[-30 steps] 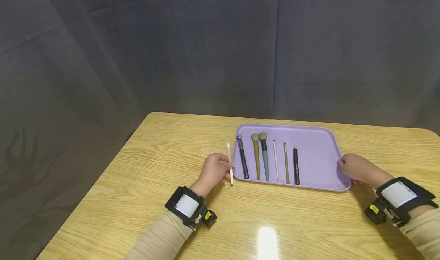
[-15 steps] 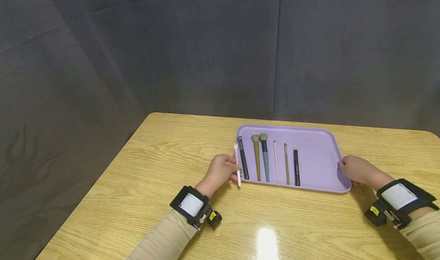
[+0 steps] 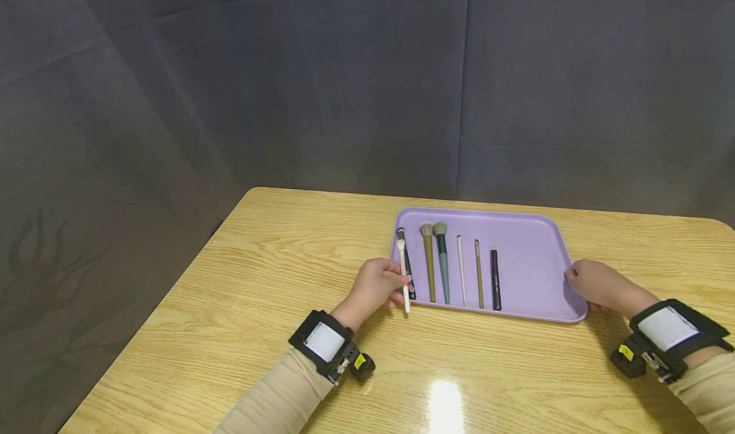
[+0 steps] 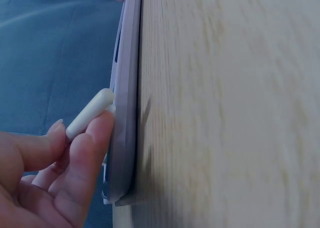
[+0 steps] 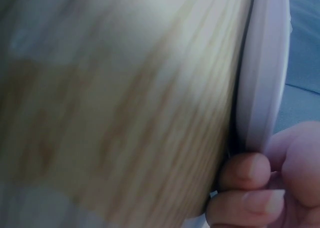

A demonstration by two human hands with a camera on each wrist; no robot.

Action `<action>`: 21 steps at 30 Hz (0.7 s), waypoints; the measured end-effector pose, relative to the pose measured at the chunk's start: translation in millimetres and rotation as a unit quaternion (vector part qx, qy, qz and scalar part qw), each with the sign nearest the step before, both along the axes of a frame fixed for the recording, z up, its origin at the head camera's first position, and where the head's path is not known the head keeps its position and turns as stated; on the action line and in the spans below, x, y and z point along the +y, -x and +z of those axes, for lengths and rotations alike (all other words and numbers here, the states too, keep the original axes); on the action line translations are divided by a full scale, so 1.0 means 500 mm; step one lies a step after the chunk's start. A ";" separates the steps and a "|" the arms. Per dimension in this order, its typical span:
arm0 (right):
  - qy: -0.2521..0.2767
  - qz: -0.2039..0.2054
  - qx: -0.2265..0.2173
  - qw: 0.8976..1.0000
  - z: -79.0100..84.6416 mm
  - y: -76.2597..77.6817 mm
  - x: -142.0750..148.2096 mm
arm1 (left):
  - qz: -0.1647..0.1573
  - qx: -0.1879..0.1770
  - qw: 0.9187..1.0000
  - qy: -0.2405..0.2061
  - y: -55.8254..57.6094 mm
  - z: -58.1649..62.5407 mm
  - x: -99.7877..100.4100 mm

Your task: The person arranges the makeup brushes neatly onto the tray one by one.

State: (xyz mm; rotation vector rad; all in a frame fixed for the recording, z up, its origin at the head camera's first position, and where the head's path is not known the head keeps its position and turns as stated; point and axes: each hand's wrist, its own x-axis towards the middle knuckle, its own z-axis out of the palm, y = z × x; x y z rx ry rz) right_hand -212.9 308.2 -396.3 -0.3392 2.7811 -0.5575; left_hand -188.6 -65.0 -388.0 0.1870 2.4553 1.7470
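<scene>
My left hand [image 3: 376, 283] pinches a white makeup brush [image 3: 404, 281] between thumb and fingers, bristles pointing away. The brush is over the left end of a lilac tray [image 3: 534, 261], overlapping a black brush [image 3: 409, 274] there. In the left wrist view the white handle's [image 4: 91, 114] rounded end sticks out past the fingertips at the tray's rim. My right hand [image 3: 600, 283] grips the tray's right edge, thumb on top; in the right wrist view curled fingers [image 5: 250, 170] reach under the rim.
Several more makeup brushes lie side by side in the tray: an olive one [image 3: 429, 265], a teal one [image 3: 443, 265], a thin white one [image 3: 461, 271], a thin olive one [image 3: 479, 274] and a short dark one [image 3: 495, 279]. Wooden table [image 3: 275, 255] surrounds the tray; a grey curtain [image 3: 344, 102] hangs behind.
My left hand has carried the white brush rightward, from beside the tray's left edge to over its left end. The right hand keeps its hold on the tray.
</scene>
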 end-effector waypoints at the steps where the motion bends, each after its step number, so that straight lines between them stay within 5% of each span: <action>1: 0.000 -0.001 0.000 1.000 0.000 0.000 -0.001 | 0.000 -0.001 1.000 -0.001 0.000 0.000 0.001; 21: 0.005 -0.006 -0.005 1.000 0.002 -0.002 0.000 | -0.002 0.000 1.000 -0.013 0.003 -0.002 0.024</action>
